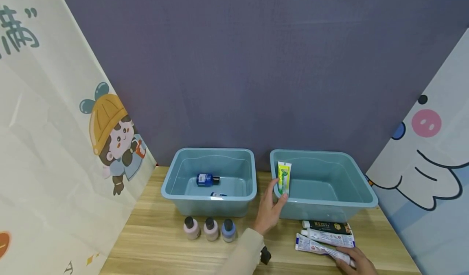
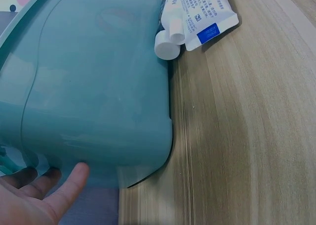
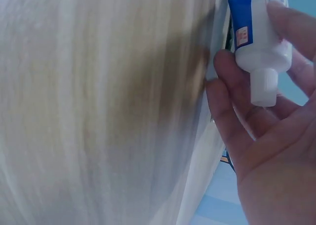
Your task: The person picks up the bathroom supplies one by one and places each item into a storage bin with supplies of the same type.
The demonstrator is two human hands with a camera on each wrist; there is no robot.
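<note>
**Q:** What did the bench look like on your feed at that point?

**A:** From my remote seat, the biggest thing was the wooden tabletop (image 1: pixel 154 242), with cartoon banners leaning up on both sides. Two teal bins sat on it side by side. The left bin (image 1: pixel 209 155) had a blue bottle (image 1: pixel 207 179) lying on its side in the bottom, plus something small near the front wall that I couldn't make out. The right bin (image 1: pixel 329 203) was where the action was.

**Q:** And the hands?

**A:** The left hand (image 1: pixel 270 210) was up at the right bin's near-left corner, pinching a green-and-yellow toothpaste tube (image 1: pixel 283 178) between thumb and fingers, tube standing upright just inside the rim. The right hand (image 1: pixel 357 262) was down at the front edge of the tabletop with its fingers curled round a white-and-blue tube (image 1: pixel 322 250); the right wrist view showed the cap end resting in the fingers.

**Q:** Anything smaller?

**A:** Yeah, two more tubes, one black (image 1: pixel 327 226) and one white (image 1: pixel 327 236), lay just in front of the right bin. Three little dark-capped bottles (image 1: pixel 209 228) stood in a row in front of the left bin, two pinkish, one bluish.
</note>
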